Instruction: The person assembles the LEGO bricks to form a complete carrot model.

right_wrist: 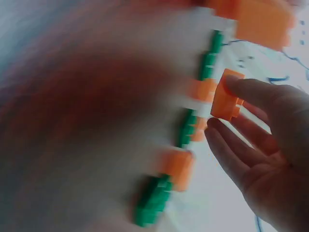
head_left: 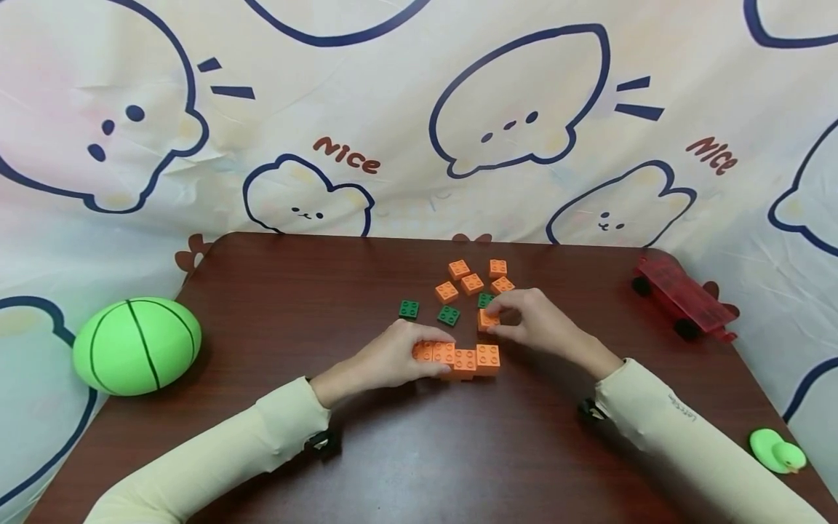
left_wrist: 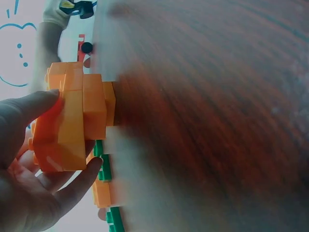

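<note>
My left hand (head_left: 393, 356) grips a joined row of orange toy building bricks (head_left: 487, 358) just above the table, thumb on the near side and fingers on the far side. In the left wrist view the brick row (left_wrist: 72, 130) looks stepped, with bricks at more than one level. Between thumb and fingertips, my right hand (head_left: 543, 322) pinches a single orange brick (right_wrist: 225, 99), held apart from the row and a little beyond it. Behind the hands lie three green bricks (head_left: 448, 315) and several loose orange bricks (head_left: 471, 284).
A bright green ball (head_left: 137, 346) with dark lines sits at the table's left edge. Towards the right edge are a red toy vehicle (head_left: 687, 295) with black wheels and a small green toy duck (head_left: 776, 451). A printed cloth (head_left: 406, 94) hangs behind the brown table (head_left: 425, 466).
</note>
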{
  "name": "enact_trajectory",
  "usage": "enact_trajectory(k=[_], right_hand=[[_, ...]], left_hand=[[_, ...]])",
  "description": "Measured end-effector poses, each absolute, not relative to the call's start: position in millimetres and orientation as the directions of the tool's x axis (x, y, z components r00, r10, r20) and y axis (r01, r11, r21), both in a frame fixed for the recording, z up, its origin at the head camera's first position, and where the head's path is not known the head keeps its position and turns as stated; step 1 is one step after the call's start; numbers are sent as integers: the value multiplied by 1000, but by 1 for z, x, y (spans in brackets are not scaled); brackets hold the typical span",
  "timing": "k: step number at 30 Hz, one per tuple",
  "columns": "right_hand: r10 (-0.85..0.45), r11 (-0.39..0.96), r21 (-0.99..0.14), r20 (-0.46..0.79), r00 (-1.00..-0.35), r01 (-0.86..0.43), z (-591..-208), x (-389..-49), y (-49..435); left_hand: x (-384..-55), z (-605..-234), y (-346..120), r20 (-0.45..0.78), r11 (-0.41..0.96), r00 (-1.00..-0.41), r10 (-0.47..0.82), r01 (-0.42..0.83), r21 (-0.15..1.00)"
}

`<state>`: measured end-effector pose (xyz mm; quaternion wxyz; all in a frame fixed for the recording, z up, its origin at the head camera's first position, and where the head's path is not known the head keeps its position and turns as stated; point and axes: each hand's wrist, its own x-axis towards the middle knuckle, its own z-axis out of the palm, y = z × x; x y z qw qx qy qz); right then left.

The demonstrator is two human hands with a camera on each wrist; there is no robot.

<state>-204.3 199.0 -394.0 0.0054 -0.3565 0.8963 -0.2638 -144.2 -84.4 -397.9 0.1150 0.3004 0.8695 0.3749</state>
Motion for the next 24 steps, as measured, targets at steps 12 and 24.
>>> enact_trajectory(k=[12,24], right_hand=[[-748,377,-466,357,-560,-801,-371,-155,176],[-767,432,-467,259,-587,-772,-375,-150,171]], left_hand=[[-144,-402,-85,48,526,-809,586,425,737],[-144,-402,-84,45,518,-813,580,411,750]])
